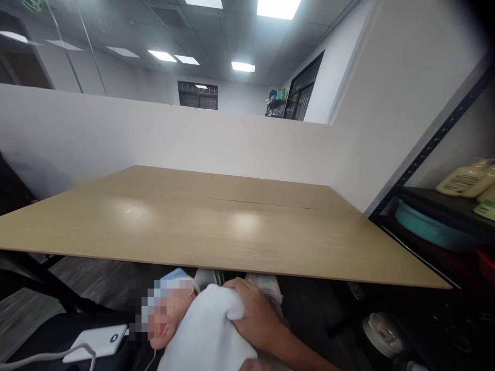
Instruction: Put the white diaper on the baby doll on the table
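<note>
A small baby-like figure in a light blue cap [178,274] lies across my lap below the table's front edge. I cannot tell whether it is a doll. A white cloth [204,330] wraps its body, and its head points to the left. My right hand [255,312] comes in from the lower right and is closed on the cloth near its upper right end, thumb and fingers curved round a fold. At the bottom edge a bit of skin shows against the cloth, perhaps my left hand [255,365]; its fingers are mostly cut off.
A wide wooden table [185,226] spans the front, against a low white partition [232,144]. To the left, a white power bank [98,341] with a cable lies on a black seat. On the right, a dark shelf holds yellow bottles [464,178] and a teal basin [429,226].
</note>
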`<state>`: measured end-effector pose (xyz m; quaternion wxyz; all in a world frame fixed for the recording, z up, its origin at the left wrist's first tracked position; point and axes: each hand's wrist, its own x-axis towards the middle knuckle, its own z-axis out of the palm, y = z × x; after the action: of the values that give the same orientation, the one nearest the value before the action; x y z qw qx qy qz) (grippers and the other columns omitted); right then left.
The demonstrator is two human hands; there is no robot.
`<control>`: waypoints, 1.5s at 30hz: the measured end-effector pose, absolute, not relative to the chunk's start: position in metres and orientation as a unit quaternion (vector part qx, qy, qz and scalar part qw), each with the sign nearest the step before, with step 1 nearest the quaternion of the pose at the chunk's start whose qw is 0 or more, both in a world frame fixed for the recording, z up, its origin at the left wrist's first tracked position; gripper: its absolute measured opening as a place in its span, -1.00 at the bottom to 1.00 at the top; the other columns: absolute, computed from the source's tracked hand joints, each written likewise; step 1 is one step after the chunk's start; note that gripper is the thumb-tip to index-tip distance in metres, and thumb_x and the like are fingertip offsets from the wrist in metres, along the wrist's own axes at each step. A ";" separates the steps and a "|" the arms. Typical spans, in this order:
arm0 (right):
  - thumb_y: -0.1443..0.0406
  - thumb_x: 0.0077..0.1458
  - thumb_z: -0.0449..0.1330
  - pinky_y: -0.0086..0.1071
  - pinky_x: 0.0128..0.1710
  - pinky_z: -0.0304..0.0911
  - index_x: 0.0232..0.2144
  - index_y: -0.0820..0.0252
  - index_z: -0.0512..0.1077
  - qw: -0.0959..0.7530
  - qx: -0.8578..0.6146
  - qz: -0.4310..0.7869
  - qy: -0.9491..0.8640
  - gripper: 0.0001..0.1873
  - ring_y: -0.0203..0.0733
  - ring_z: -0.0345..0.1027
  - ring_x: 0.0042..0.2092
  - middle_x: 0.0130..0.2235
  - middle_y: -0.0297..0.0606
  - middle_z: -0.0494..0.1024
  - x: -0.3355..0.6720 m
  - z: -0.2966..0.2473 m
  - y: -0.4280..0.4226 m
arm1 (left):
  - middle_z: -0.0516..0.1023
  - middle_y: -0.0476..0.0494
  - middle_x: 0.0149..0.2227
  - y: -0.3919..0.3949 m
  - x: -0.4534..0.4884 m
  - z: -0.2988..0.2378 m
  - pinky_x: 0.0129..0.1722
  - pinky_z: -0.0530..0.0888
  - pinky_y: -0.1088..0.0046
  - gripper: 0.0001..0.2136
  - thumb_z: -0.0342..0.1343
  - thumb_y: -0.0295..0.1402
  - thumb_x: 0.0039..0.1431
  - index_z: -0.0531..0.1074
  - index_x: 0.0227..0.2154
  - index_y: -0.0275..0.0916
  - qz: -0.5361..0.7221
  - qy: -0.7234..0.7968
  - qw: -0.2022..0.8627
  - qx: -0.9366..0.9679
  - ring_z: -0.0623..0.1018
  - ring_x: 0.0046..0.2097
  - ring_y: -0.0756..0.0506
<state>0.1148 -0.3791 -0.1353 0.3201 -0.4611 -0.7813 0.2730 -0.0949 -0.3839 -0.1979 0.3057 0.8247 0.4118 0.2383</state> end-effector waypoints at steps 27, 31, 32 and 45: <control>0.25 0.12 0.16 -0.23 -0.07 0.40 0.03 0.13 0.48 0.563 -0.560 0.226 -0.564 -0.59 -0.02 0.49 -0.06 -0.04 -0.18 0.63 0.201 -0.139 -0.323 | 0.65 -0.23 -0.03 -0.287 -0.103 -0.117 -0.07 0.39 0.23 -0.57 -0.03 -0.38 0.19 0.29 0.14 -0.21 0.152 0.519 0.115 0.833 0.62 -0.03 -0.31; 0.40 0.05 0.18 -0.20 -0.09 0.25 -0.05 0.06 0.54 0.328 -0.579 -0.001 -0.747 -0.60 0.03 0.44 -0.11 -0.15 -0.19 0.63 0.244 -0.110 -0.319 | 0.67 -0.18 -0.12 -0.275 -0.113 -0.104 -0.12 0.38 0.25 -0.62 -0.02 -0.36 0.20 0.31 0.10 -0.17 0.121 0.531 0.102 0.833 0.64 -0.12 -0.31; 0.40 0.08 0.19 -0.19 -0.10 0.23 -0.05 0.05 0.54 0.293 -0.575 -0.032 -0.764 -0.62 0.04 0.43 -0.12 -0.16 -0.18 0.62 0.252 -0.108 -0.316 | 0.67 -0.18 -0.11 -0.271 -0.114 -0.103 -0.11 0.37 0.24 -0.61 -0.02 -0.36 0.21 0.31 0.10 -0.16 0.117 0.528 0.097 0.836 0.65 -0.12 -0.31; 0.09 0.32 0.22 -0.09 -0.10 0.40 0.10 0.01 0.42 0.257 -0.588 -0.045 -0.765 -0.65 0.10 0.48 -0.06 -0.05 -0.14 0.60 0.295 -0.161 -0.303 | 0.67 -0.19 -0.05 -0.236 -0.126 -0.119 -0.08 0.43 0.17 -0.64 0.14 -0.34 0.18 0.41 0.06 -0.14 0.101 0.526 0.079 0.841 0.65 -0.07 -0.32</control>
<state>0.2945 -0.3025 -0.1611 0.2574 -0.5882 -0.7653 -0.0455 -0.1260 -0.2361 -0.1194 0.0787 0.8408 0.5260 0.1013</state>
